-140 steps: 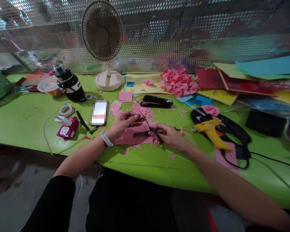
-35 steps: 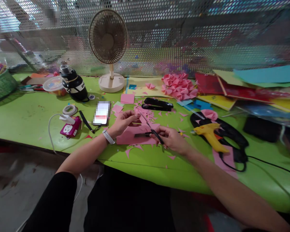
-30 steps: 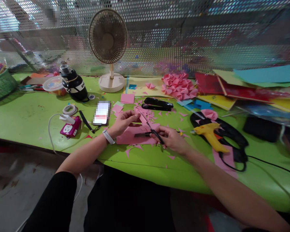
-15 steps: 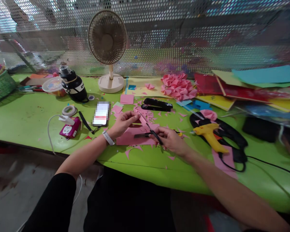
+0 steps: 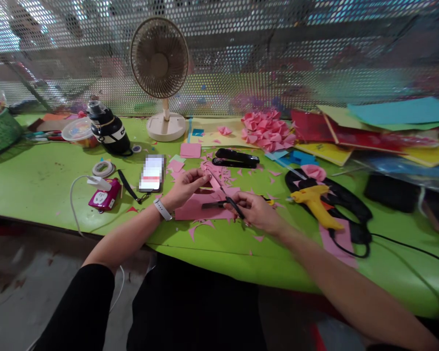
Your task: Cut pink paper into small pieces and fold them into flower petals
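My left hand (image 5: 188, 186) is closed in a pinch on a small piece of pink paper (image 5: 215, 182). In my right hand (image 5: 254, 209) are dark-handled scissors (image 5: 234, 206), with their blades pointing up and left against that piece. Below both hands a larger pink sheet (image 5: 190, 208) lies on the green table, and a dark flat blade-like tool (image 5: 212, 205) rests on it. Pink scraps (image 5: 201, 227) are scattered round the sheet. Just beyond the hands lies a black stapler (image 5: 236, 158).
Behind stand a fan (image 5: 165, 127), a black bottle (image 5: 110, 131) and a heap of folded pink paper (image 5: 267, 130). A yellow glue gun (image 5: 316, 204) with a cord lies to the right. On the left are a phone (image 5: 151, 173), a tape roll (image 5: 103, 168) and a purple power socket (image 5: 104, 196).
The whole view has shifted slightly, so things sit a little further left. Both hands keep nearly the same pose, with the scissors still at the paper.
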Motion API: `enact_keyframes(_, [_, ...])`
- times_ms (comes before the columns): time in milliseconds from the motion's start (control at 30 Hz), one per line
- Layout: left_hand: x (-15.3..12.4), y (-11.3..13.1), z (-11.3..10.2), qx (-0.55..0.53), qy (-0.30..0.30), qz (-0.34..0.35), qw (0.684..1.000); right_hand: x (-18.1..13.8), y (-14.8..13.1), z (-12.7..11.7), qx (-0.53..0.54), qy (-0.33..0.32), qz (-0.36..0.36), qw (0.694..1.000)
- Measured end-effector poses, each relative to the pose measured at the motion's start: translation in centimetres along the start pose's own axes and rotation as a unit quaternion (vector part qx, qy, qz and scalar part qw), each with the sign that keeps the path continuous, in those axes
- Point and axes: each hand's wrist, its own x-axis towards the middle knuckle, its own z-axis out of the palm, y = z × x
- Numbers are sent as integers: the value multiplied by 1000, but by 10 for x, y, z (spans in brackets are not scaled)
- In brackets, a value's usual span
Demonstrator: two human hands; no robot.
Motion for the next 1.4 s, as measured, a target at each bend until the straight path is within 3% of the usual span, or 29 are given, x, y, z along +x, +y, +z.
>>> enact_keyframes(233, [0,0,0,-1,11,-7,1000,0,0,2,-1,3,-11,1000])
enact_keyframes(400, [-1,-1,2,-91,50,-53,993,1,2,1,11,7,9,1000])
enact_keyframes(533, [-2,-1,6,-149,25,-79,985,2,5,2,11,0,10,1000])
enact_keyframes(667, [-4,1,10,-151,2,-72,986,4,9,2,17,4,17,1000])
enact_keyframes(1400, [-1,-2,5,-135,-2,-64,989,5,8,1,7,16,18,1000])
